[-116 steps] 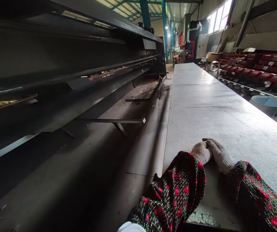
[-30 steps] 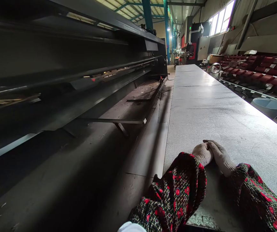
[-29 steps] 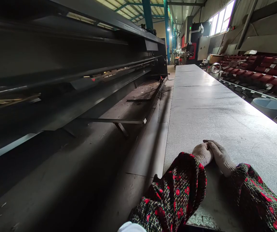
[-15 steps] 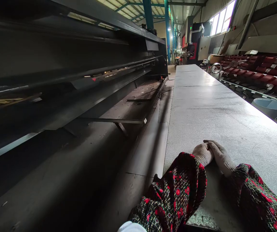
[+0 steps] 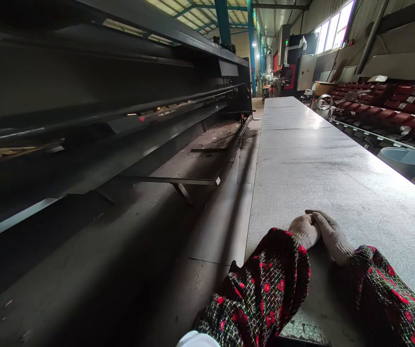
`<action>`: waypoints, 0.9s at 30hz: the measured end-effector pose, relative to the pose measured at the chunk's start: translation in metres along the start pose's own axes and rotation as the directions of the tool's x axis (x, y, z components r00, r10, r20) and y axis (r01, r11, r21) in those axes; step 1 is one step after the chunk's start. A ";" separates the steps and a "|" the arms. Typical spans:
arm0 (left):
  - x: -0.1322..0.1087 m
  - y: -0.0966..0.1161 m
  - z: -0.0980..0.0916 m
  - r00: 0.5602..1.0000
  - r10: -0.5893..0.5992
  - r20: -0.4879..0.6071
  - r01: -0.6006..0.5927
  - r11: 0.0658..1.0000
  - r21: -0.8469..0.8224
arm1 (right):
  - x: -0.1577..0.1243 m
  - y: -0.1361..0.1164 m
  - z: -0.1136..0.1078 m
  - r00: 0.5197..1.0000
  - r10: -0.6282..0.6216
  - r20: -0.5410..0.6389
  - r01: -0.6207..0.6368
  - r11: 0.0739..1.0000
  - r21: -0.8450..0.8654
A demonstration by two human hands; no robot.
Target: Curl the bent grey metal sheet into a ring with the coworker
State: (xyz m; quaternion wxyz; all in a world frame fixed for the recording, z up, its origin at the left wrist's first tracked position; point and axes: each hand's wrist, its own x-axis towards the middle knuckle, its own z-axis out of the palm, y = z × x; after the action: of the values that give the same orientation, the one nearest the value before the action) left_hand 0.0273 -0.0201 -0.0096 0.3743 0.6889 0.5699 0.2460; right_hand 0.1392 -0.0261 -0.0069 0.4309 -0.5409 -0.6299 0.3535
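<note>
Both my hands wear pale knitted gloves and rest together on a long stack of grey metal sheets [image 5: 301, 178] in front of me. My left hand [image 5: 304, 230] is closed, its fingers mostly hidden under the other hand. Over it lies my right hand [image 5: 332, 236], fingers pressed together and touching the left one. No tool or part shows in either hand. Patterned dark sleeves with red marks cover both forearms.
A long black machine [image 5: 120, 96] runs along the left, with a support bar [image 5: 171, 180] jutting out low. To the right stand a grey-blue bucket [image 5: 404, 161] and red-and-black machinery [image 5: 384, 103]. A machine with a red panel [image 5: 290, 74] stands beyond the sheets.
</note>
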 end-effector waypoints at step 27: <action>0.000 0.003 0.000 1.000 -0.019 -0.016 0.020 1.000 0.017 | 0.002 -0.002 -0.002 0.999 0.034 0.022 -0.034 0.999 -0.005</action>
State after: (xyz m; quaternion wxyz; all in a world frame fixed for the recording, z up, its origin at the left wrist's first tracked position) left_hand 0.0291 -0.0205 -0.0068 0.3661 0.6845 0.5817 0.2431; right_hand 0.1398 -0.0248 -0.0043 0.4165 -0.5487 -0.6262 0.3652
